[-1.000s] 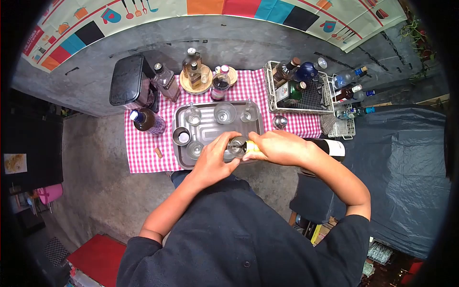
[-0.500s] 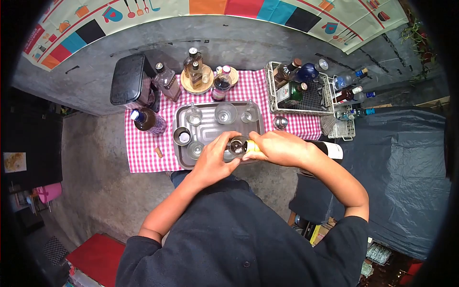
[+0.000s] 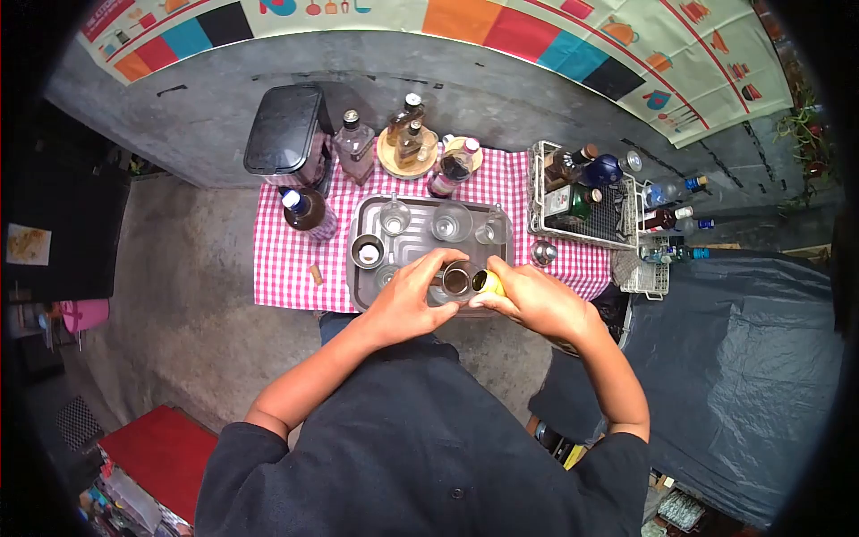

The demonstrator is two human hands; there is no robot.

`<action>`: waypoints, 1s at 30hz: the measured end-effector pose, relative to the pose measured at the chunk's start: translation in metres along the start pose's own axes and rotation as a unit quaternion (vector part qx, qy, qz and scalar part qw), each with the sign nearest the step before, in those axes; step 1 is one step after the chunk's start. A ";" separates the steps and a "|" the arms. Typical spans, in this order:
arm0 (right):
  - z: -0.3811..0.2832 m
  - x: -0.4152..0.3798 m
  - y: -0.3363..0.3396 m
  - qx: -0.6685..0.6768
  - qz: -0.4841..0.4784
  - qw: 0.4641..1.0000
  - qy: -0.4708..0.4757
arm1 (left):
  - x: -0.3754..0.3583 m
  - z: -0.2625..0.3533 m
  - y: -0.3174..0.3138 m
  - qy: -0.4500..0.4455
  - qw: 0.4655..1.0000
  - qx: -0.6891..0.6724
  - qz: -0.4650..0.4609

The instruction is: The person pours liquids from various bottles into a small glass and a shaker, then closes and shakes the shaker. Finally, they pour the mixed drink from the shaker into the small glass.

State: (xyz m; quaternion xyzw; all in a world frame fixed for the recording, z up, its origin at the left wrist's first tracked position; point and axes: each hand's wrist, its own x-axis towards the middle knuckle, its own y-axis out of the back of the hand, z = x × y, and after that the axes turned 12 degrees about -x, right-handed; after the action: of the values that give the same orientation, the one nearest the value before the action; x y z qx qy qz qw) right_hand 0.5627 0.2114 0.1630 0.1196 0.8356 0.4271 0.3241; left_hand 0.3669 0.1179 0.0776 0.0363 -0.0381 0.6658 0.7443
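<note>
My left hand (image 3: 407,302) is wrapped around a clear glass (image 3: 456,279) with dark liquid in it, above the front of the tray. My right hand (image 3: 544,302) grips a bottle (image 3: 489,282) by its yellow-wrapped neck. The bottle's mouth sits just right of the glass rim, apart from it; hand and forearm hide its body. On the brown tray (image 3: 355,285) stand a glass mug (image 3: 395,216), a wide glass (image 3: 451,221), another clear glass (image 3: 489,232), a metal cup (image 3: 368,251) and a glass (image 3: 386,277) partly behind my left hand.
A cork (image 3: 316,274) lies on the checkered cloth (image 3: 286,286). A blue-capped bottle (image 3: 309,213) and black bin-like container (image 3: 284,134) stand left. Several bottles line the back, two on a wooden plate (image 3: 394,166). A wire basket (image 3: 586,233) of bottles and a metal ball-shaped object (image 3: 542,252) are right.
The bottle's mouth has drawn back from over the glass to its right side. Its white-labelled body no longer shows. The camera view has shifted, so the table appears further right.
</note>
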 end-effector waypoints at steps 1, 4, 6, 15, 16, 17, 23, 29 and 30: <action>-0.004 0.002 0.000 0.000 -0.001 1.000 0.003 | -0.002 0.002 0.005 -0.001 1.000 -0.008 -0.006; -0.020 0.009 -0.001 0.046 -0.025 0.998 -0.025 | -0.007 0.007 0.022 -0.001 1.000 -0.020 -0.020; -0.029 0.014 -0.006 0.065 -0.018 0.998 -0.021 | -0.013 0.010 0.034 -0.001 0.999 -0.024 -0.029; -0.081 0.031 -0.017 0.218 0.089 0.972 0.015 | -0.050 0.024 0.094 -0.017 0.997 -0.069 -0.019; -0.088 0.033 -0.019 0.261 0.134 0.955 0.044 | -0.055 0.023 0.103 -0.010 0.996 -0.082 -0.020; -0.094 0.035 -0.021 0.274 0.152 0.948 0.048 | -0.060 0.024 0.111 -0.010 0.996 -0.081 -0.019; -0.138 0.072 -0.058 0.437 0.228 0.864 0.104 | -0.098 0.027 0.168 0.056 0.990 -0.119 0.044; -0.182 0.129 -0.101 0.499 0.290 0.810 0.107 | -0.137 0.014 0.219 0.057 0.992 -0.055 0.102; -0.187 0.139 -0.109 0.505 0.292 0.804 0.115 | -0.142 0.016 0.227 0.054 0.993 -0.010 0.109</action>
State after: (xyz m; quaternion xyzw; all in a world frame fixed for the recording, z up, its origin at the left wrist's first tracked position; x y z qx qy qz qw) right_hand 0.3450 0.0932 0.0952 0.4552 0.8897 0.0295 -0.0205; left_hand 0.1257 0.0011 0.0793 -0.0111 -0.0084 0.7436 0.6685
